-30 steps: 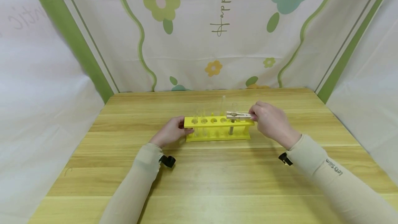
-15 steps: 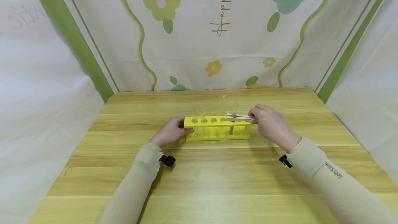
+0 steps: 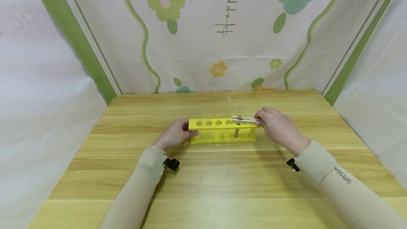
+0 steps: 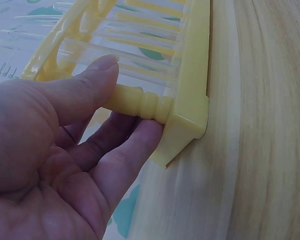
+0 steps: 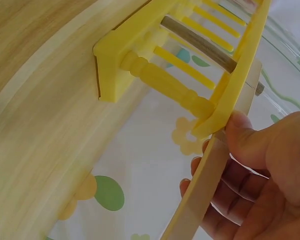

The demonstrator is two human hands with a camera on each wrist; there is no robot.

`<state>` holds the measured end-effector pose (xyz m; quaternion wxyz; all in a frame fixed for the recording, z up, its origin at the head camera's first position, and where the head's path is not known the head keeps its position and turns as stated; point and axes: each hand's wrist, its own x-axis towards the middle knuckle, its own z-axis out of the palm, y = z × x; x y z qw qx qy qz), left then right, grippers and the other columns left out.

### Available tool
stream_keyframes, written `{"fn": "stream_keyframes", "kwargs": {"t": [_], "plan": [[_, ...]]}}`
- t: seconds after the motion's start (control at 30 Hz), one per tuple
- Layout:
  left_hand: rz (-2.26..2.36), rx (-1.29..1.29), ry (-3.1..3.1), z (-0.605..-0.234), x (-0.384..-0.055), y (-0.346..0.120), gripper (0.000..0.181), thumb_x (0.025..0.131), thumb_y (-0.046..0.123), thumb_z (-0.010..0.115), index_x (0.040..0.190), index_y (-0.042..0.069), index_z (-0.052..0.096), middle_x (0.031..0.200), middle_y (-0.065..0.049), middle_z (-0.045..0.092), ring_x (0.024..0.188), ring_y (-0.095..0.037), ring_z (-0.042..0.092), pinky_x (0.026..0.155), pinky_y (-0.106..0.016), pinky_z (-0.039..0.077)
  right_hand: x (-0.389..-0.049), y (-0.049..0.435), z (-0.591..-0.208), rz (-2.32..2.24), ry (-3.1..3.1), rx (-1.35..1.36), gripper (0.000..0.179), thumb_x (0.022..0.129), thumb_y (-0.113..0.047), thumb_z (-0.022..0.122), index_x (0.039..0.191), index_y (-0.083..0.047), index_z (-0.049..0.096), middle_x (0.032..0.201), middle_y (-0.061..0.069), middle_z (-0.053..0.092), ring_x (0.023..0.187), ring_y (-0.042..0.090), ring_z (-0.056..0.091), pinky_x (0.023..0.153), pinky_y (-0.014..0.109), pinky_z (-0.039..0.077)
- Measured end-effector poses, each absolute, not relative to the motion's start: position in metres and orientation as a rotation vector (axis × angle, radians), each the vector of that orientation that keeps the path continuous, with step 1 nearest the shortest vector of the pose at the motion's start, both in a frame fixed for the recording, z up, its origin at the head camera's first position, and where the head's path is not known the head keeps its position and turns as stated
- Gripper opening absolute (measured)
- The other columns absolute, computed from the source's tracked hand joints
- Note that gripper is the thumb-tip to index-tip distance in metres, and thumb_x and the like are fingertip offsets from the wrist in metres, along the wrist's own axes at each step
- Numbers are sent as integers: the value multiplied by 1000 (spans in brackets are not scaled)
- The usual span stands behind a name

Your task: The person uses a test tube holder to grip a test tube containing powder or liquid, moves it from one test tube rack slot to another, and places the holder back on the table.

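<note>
A yellow test tube rack (image 3: 223, 127) stands upright on the wooden table. My left hand (image 3: 173, 135) grips its left end post (image 4: 127, 99) between thumb and fingers. In the right half of the rack is a test tube (image 3: 240, 110) with grey-brown contents in its lower part. Around that tube, just above the top board, sits a wooden test tube clamp (image 3: 246, 120). Its handle lies pinched between the thumb and fingers of my right hand (image 3: 279, 126), beside the rack's right end. Several clear tubes (image 4: 125, 56) also stand in the rack.
A wooden tabletop (image 3: 203, 183) spreads out around the rack. Behind it hangs a white curtain (image 3: 197, 45) printed with flowers, and more white sheeting closes off both sides.
My right hand has come down slightly, and the clamp sits a little lower on the tube, closer to the rack's top board. The left hand and the rack stay where they were.
</note>
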<state>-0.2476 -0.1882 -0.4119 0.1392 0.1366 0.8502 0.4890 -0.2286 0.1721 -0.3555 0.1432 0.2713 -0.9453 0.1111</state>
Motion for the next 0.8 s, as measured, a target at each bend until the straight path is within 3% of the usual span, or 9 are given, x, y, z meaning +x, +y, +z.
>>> {"fn": "stream_keyframes", "kwargs": {"t": [0.8], "plan": [[1417,405,2449,-413,-248,-188,20,95,25,70,112,15,66,103,-2,67,92,-24,61,80,-35,51,-230,172,-348,330,-2736,759,8,87,-3,76,93,-4,71,84,3,63,73,22,62,60,39,53]]}}
